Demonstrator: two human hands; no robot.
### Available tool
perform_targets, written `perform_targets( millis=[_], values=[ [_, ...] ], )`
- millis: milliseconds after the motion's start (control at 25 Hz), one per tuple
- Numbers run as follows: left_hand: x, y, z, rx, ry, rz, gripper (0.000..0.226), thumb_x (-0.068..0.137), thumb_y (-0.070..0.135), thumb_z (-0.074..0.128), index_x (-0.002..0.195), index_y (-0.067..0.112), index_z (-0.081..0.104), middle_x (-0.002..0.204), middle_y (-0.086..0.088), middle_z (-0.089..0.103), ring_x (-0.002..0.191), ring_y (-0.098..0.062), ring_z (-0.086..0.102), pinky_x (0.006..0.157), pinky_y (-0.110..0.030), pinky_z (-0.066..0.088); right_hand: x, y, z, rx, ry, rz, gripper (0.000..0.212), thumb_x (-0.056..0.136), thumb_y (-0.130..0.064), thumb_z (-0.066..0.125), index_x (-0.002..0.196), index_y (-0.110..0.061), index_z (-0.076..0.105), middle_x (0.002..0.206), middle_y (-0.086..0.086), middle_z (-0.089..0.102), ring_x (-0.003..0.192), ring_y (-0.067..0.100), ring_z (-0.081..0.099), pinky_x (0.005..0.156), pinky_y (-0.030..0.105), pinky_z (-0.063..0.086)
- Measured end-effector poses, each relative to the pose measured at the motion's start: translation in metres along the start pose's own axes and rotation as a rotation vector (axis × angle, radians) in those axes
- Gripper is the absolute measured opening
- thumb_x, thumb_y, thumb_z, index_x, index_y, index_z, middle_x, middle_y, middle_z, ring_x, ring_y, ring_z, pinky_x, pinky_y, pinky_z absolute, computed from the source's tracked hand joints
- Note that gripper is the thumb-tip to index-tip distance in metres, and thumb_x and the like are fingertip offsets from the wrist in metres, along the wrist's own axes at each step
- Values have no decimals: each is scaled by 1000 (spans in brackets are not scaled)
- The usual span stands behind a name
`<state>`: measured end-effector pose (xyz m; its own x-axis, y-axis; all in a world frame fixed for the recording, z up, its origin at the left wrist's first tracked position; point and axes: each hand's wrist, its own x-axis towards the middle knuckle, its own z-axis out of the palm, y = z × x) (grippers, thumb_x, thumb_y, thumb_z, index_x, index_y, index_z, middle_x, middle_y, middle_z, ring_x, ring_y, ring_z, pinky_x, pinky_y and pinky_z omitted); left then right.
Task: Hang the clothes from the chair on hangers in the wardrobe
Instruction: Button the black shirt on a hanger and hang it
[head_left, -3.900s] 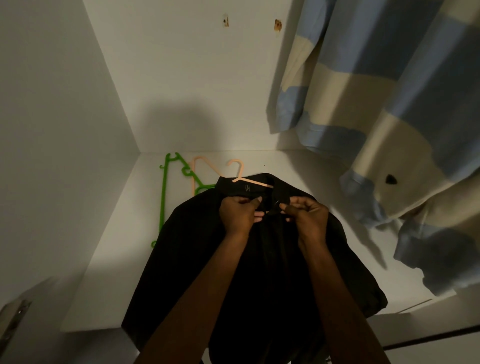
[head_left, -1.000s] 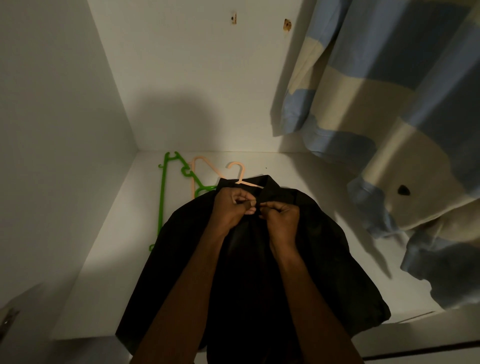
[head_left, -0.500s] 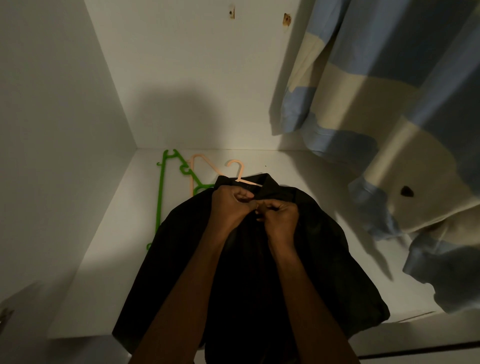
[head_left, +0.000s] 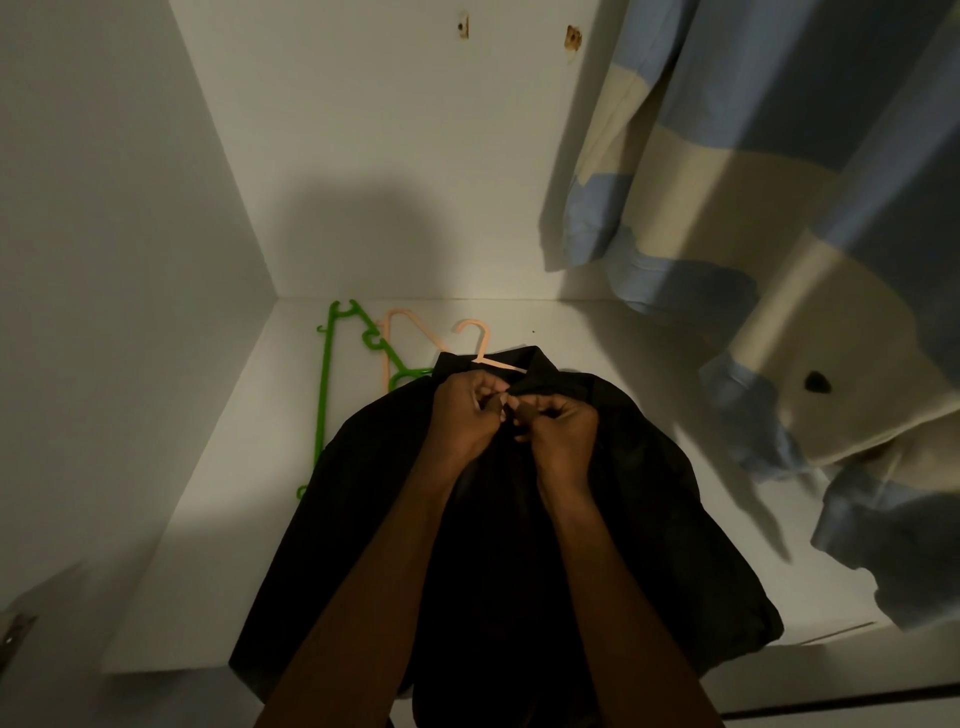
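A black shirt lies spread on the white floor of the wardrobe, its collar towards the back wall and its lower part hanging over the front edge. A peach hanger sits inside it, with the hook and a short stretch of one arm showing out of the collar. Both hands meet just below the collar, at the middle of the shirt front. The left hand has its fingers curled tight, pinching the black cloth at the front opening; the right hand does the same beside it, so that the fingertips of the two hands nearly touch. Each grip is narrow and holds shirt fabric; what exactly lies between the fingertips is too dark to tell. To the left of the collar a green hanger and another peach hanger lie flat on the wardrobe floor, partly under the shirt. At the right a blue and cream striped garment hangs down, its hem near the floor and just beside the black shirt's right shoulder.
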<state>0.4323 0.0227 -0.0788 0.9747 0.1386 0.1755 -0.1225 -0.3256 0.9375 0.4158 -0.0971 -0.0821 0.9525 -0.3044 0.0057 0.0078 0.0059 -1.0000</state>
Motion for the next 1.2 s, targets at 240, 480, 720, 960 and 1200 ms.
perform_targets(
  millis=[240, 480, 720, 960, 1200],
  values=[
    [3, -3, 1, -76, -47, -71, 27, 93, -2, 64, 85, 23, 68, 82, 0, 72, 70, -19, 72, 72, -36, 62, 7, 7, 3, -149, -17, -17, 9, 88, -14, 75, 80, -19, 77, 77, 0, 77, 73, 18, 75, 71, 43, 63],
    [4, -4, 0, -186, -82, -145, 13, 94, -2, 64, 93, 9, 70, 84, -9, 73, 68, -15, 71, 71, -34, 62, 11, 10, 4, -234, -22, -22, 7, 91, -15, 68, 92, -19, 74, 85, -2, 75, 81, 15, 73, 80, 49, 61],
    [3, -2, 3, -161, -44, -153, 8, 95, -6, 61, 99, -6, 67, 89, -20, 70, 66, -19, 70, 64, -28, 62, 8, 15, -2, -224, -3, -164, 9, 83, -10, 80, 86, -17, 76, 81, -4, 75, 76, 15, 73, 73, 48, 62],
    [-1, 0, 0, -357, -20, -214, 12, 89, -8, 70, 101, -10, 70, 85, -21, 71, 68, -19, 73, 69, -33, 64, 4, 12, -4, -144, -12, -190, 20, 76, 2, 85, 93, -8, 82, 87, 1, 79, 81, 14, 76, 80, 32, 63],
    [-2, -1, 6, -403, 21, -270, 18, 80, -5, 80, 96, -11, 73, 87, -26, 74, 75, -29, 76, 74, -42, 64, 4, 11, 0, -187, 62, -225, 19, 73, 4, 85, 86, -10, 83, 82, 1, 77, 77, 13, 74, 75, 24, 59]
  ],
)
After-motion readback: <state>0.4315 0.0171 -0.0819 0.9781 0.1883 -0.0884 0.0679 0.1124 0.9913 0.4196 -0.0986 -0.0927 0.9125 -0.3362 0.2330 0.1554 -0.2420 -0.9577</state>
